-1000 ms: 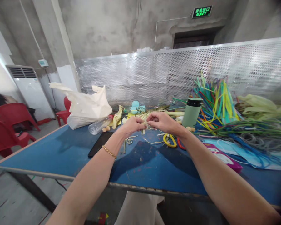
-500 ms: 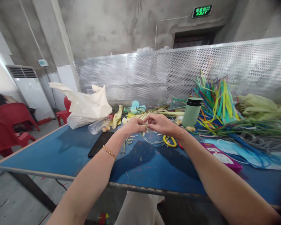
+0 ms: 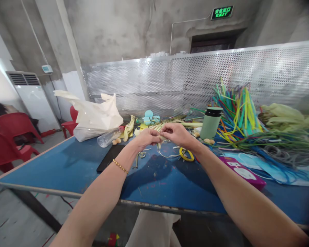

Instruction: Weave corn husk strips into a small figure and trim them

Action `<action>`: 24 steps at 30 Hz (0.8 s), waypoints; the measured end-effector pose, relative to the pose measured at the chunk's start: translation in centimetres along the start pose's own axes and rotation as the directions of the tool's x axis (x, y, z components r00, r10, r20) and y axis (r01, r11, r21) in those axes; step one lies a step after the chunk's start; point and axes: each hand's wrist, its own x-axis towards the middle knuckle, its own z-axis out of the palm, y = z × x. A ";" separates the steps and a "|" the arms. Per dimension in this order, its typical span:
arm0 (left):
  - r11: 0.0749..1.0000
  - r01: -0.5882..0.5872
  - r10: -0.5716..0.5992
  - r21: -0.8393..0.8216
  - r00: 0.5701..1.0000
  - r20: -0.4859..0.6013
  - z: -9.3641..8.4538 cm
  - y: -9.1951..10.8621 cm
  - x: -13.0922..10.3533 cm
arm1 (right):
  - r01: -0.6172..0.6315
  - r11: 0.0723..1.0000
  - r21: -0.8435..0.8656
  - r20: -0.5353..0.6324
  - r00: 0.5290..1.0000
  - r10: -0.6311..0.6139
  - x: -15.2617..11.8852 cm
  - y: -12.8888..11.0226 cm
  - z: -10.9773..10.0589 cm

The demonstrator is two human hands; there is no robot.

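Note:
Above the far middle of the blue table (image 3: 77, 168), my left hand (image 3: 148, 138) and my right hand (image 3: 177, 133) meet at the fingertips. Both are closed in a pinch on a thin, pale green strip (image 3: 159, 145) that looks like corn husk. A short end of it hangs below the left fingers; the rest is hidden. More pale husk strips (image 3: 167, 125) lie just behind the hands. Scissors with yellow handles (image 3: 186, 155) rest near my right wrist, and thin curled scraps (image 3: 142, 155) lie under my left hand.
Left of my hands are a black phone (image 3: 110, 159), a clear bottle (image 3: 108, 138) and a white plastic bag (image 3: 98, 116). At right stand a green jar (image 3: 211, 124), colourful pipe cleaners (image 3: 243, 113), green cords (image 3: 267, 140) and a purple box (image 3: 243, 171).
My right fingers have shifted slightly up and apart from their earlier pose against the left ones. The left hand has hardly moved, and the table things lie as before.

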 end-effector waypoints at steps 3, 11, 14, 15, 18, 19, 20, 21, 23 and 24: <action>1.000 -0.001 0.001 0.008 1.000 0.006 -0.1 0.1 -0.1 | -0.016 1.000 -0.011 -0.035 0.999 0.015 0.0 0.0 0.2; 1.000 0.002 -0.001 -0.022 0.999 0.050 -0.4 -0.2 -0.1 | -0.032 0.994 -0.104 -0.087 0.996 0.023 0.0 -0.5 0.3; 1.000 0.016 -0.015 -0.024 0.999 0.042 -0.2 -0.1 -0.1 | -0.034 0.995 -0.094 -0.099 0.995 0.025 -0.1 -0.7 0.4; 0.999 0.017 -0.016 -0.027 0.999 0.031 -0.2 0.0 -0.1 | -0.034 0.996 -0.084 -0.098 0.995 0.025 -0.1 -0.7 0.5; 0.998 0.007 -0.009 -0.054 1.000 -0.025 0.0 0.0 0.0 | -0.041 0.998 -0.049 -0.127 0.991 0.035 0.0 -0.6 0.4; 0.998 -0.003 0.000 -0.069 0.999 -0.053 -0.1 0.0 0.1 | -0.052 0.998 -0.040 -0.155 0.987 0.045 0.0 -0.5 0.4; 0.996 -0.016 0.009 -0.086 0.997 -0.083 -0.1 -0.1 0.3 | -0.069 0.997 -0.032 -0.181 0.981 0.062 0.1 -0.4 0.3; 0.994 -0.032 0.020 -0.102 0.994 -0.111 -0.2 -0.3 0.4 | -0.093 0.995 -0.023 -0.198 0.976 0.087 0.1 -0.2 0.2; 0.990 -0.056 0.037 -0.132 0.989 -0.146 -0.3 -0.5 0.7 | -0.162 0.987 0.023 -0.179 0.970 0.163 0.2 0.1 0.1; 0.988 -0.063 0.041 -0.144 0.988 -0.151 -0.4 -0.7 0.8 | -0.201 0.977 0.067 -0.142 0.968 0.209 0.2 0.2 0.1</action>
